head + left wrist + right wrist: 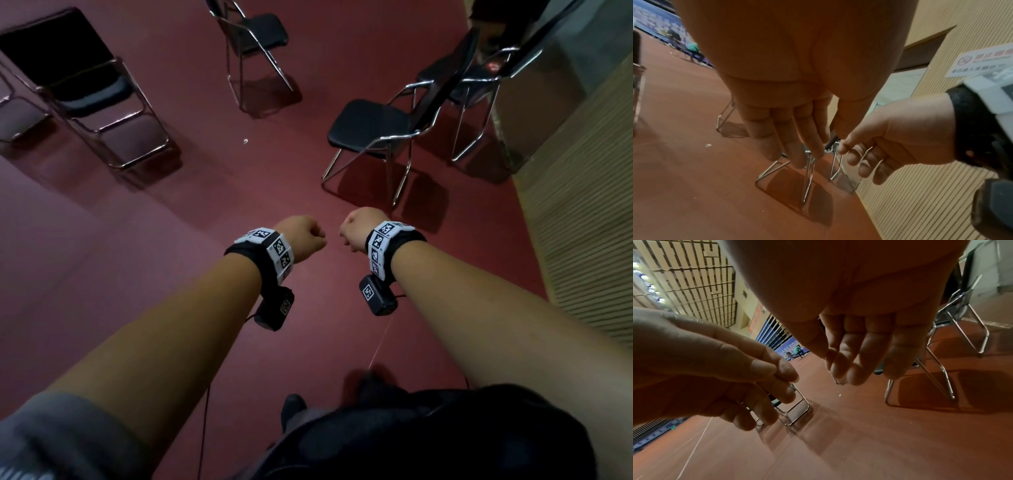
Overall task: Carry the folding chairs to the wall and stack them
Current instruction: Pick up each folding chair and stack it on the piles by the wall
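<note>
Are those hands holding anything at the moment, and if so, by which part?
Nothing is held. The left hand and the right hand hang empty over the floor, fingers loosely curled, short of the nearest folding chair.

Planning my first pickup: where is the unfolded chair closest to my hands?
In the head view, the nearest chair stands just ahead-right of the right hand, beside the ribbed wall.

A dark red floor [239,192] fills the room, glossy enough to carry soft shadows. Along the right side runs a tan wall [582,212] of narrow ribbed slats, with a no-smoking sign [982,60] fixed to it. A small white scrap [245,140] lies on the floor. Far off stands a blue banner [789,348]. The light is dim.
</note>
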The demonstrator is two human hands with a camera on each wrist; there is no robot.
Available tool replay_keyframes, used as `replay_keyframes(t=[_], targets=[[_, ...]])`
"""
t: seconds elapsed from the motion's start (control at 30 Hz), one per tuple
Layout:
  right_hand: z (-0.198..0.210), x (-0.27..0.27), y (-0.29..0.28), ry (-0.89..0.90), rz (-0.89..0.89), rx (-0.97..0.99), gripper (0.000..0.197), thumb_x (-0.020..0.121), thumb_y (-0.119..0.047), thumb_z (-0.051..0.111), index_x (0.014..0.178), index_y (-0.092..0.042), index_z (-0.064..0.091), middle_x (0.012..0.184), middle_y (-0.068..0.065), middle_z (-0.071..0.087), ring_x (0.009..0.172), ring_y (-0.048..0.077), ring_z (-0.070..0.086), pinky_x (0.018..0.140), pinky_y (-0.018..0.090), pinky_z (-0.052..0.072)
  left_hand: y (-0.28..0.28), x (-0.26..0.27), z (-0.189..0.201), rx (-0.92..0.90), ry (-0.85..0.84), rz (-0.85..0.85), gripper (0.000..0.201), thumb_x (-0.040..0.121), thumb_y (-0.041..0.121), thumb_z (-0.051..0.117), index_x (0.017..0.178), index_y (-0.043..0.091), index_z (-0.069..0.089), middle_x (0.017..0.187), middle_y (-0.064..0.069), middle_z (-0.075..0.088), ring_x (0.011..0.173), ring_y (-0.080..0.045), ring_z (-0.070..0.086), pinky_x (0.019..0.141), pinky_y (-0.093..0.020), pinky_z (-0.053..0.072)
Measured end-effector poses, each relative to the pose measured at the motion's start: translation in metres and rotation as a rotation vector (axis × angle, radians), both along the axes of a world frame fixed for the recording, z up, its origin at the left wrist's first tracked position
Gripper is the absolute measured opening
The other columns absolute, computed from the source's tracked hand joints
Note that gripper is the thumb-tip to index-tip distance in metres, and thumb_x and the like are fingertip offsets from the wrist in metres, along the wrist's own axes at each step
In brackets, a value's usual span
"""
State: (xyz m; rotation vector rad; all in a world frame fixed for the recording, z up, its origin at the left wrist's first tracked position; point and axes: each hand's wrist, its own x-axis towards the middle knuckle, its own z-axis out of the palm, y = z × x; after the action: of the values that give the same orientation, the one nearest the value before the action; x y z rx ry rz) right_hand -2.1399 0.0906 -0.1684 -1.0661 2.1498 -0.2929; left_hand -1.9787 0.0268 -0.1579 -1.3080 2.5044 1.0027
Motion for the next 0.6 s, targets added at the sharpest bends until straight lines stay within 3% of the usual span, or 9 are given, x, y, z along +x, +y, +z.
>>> replay_keyframes(t=[0.13,0.23,0.3,0.47,0.6], targets=[[-0.021,-0.084,-0.044,-0.056,-0.08,0.011,0.032,0.093,-0.024,0.052,0.088,-0.009,0.08,0.083,0.007,0.08,0.084,0.031,0.078,0.087,0.045,0.063,-0.052,-0.079,-0.017,0.005,-0.061,-0.054,0.023,0.096,0.029,0.068,0.115,0.017,0.074,0.092,0.001,0.068,0.099,-0.024,0.071,0.089,-0.033,0.055],[-0.029,-0.157,-0.075,-0.114,-0.172,0.005,0.03,0.094,-0.022,0.054,0.088,-0.008,0.079,0.083,0.008,0.08,0.079,0.029,0.079,0.08,0.042,0.063,-0.089,-0.144,-0.024,0.0,-0.102,-0.055,0.022,0.096,0.027,0.068,0.113,0.017,0.076,0.089,0.0,0.068,0.1,-0.025,0.071,0.089,-0.032,0.054],[-0.026,-0.208,-0.093,-0.121,-0.191,0.03,0.03,0.094,-0.023,0.054,0.088,-0.007,0.079,0.083,0.007,0.08,0.081,0.029,0.079,0.082,0.044,0.063,-0.11,-0.192,-0.023,0.001,-0.127,-0.069,0.021,0.096,0.027,0.068,0.112,0.017,0.076,0.087,0.0,0.067,0.1,-0.025,0.072,0.089,-0.032,0.055],[-0.022,-0.321,-0.144,-0.024,-0.178,0.092,0.03,0.086,-0.03,0.058,0.08,-0.01,0.08,0.074,0.003,0.079,0.075,0.029,0.078,0.084,0.046,0.064,-0.158,-0.298,-0.013,-0.039,-0.078,-0.149,0.016,0.093,0.03,0.066,0.104,0.025,0.076,0.079,0.009,0.064,0.089,-0.019,0.069,0.078,-0.026,0.048],[-0.012,-0.376,-0.191,0.042,-0.179,0.102,0.031,0.089,-0.031,0.057,0.077,-0.016,0.081,0.07,-0.004,0.077,0.073,0.022,0.076,0.079,0.035,0.061,-0.203,-0.364,-0.01,0.006,-0.018,-0.179,0.009,0.09,0.032,0.068,0.092,0.026,0.075,0.085,0.008,0.073,0.082,-0.016,0.072,0.086,-0.034,0.059]])
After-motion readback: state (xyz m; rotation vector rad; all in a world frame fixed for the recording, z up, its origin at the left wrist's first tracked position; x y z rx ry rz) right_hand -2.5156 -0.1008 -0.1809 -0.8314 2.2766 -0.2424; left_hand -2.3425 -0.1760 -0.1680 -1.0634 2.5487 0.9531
